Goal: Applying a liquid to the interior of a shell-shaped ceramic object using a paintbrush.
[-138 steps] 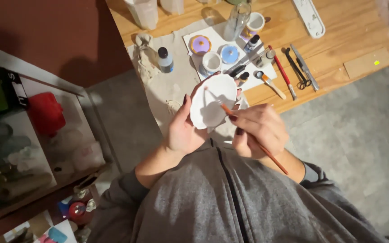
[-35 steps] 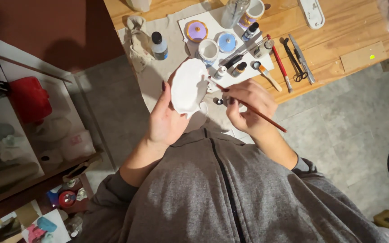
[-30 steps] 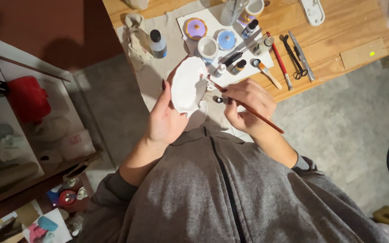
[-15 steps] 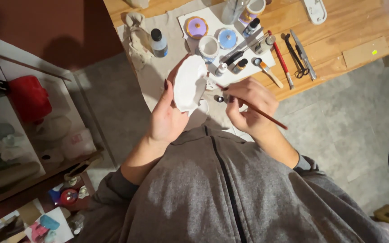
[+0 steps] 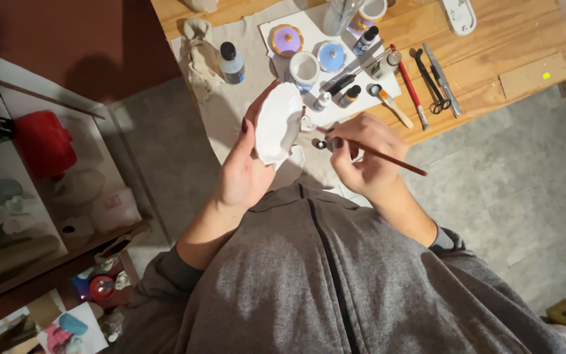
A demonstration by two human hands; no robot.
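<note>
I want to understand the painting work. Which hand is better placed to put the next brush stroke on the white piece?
Probably the right hand: it holds the paintbrush, tip at the white ceramic piece, which the left hand holds.

left hand (image 5: pixel 247 167) holding white ceramic piece (image 5: pixel 278 122), right hand (image 5: pixel 361 154) holding paintbrush (image 5: pixel 388 157)
</note>
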